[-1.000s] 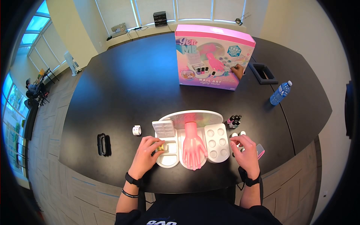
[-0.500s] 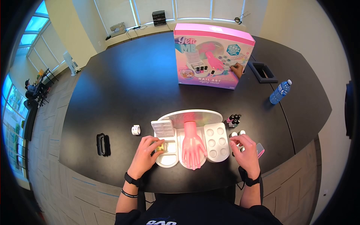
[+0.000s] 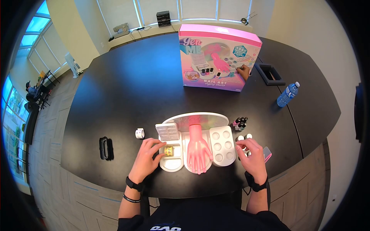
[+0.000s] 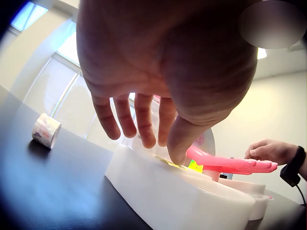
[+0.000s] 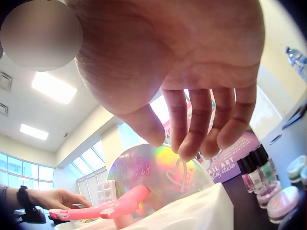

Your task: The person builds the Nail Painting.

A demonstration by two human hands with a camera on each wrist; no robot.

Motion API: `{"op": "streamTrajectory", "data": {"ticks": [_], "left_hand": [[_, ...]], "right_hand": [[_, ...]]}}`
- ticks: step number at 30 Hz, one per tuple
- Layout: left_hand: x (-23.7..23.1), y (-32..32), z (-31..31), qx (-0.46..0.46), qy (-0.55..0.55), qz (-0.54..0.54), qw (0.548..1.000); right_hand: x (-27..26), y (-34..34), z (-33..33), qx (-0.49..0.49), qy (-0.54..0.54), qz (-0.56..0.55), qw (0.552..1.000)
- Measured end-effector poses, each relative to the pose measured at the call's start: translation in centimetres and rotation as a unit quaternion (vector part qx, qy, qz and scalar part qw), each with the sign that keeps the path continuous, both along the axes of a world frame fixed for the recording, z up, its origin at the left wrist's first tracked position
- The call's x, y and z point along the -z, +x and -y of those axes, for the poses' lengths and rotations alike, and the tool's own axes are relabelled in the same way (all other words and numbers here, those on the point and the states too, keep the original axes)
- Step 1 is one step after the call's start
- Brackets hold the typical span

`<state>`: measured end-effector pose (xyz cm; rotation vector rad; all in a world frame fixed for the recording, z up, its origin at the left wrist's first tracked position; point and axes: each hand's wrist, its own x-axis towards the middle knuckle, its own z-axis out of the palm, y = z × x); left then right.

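Since the earlier frame, the left hand [image 3: 145, 159] had eased outward, baring more of the yellow patterned roll [image 3: 169, 150], which sat in a left-side compartment of the white tray [image 3: 172, 165]. The roll looked light and slightly springy, best gripped by its sides. The left thumb and fingers stood moderately apart beside it; contact was unclear. The right hand [image 3: 252, 159] hung loosely bent near small jars [image 5: 283, 203], apparently holding nothing.
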<state>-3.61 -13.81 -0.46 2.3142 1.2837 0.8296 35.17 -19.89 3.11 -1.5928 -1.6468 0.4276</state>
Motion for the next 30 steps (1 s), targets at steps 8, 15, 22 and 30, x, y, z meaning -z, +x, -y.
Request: {"op": "streamTrajectory", "data": {"ticks": [8, 15, 22, 30], "left_hand": [[-1.2, -2.8, -1.3, -0.081, 0.035, -0.012, 0.996], [-1.0, -6.4, -4.7, -0.128, 0.048, -0.061, 0.989], [1.4, -8.8, -7.0, -0.103, -0.023, -0.115, 0.988], [2.5, -9.8, -7.6, -0.100, -0.101, -0.119, 0.983]], "right_hand": [[0.4, 0.1, -0.2, -0.002, 0.019, -0.001, 1.000], [0.5, 0.2, -0.3, -0.003, 0.017, 0.002, 1.000], [0.3, -0.1, -0.4, -0.004, 0.011, -0.007, 1.000], [0.5, 0.1, -0.5, -0.005, 0.013, -0.008, 1.000]]}}
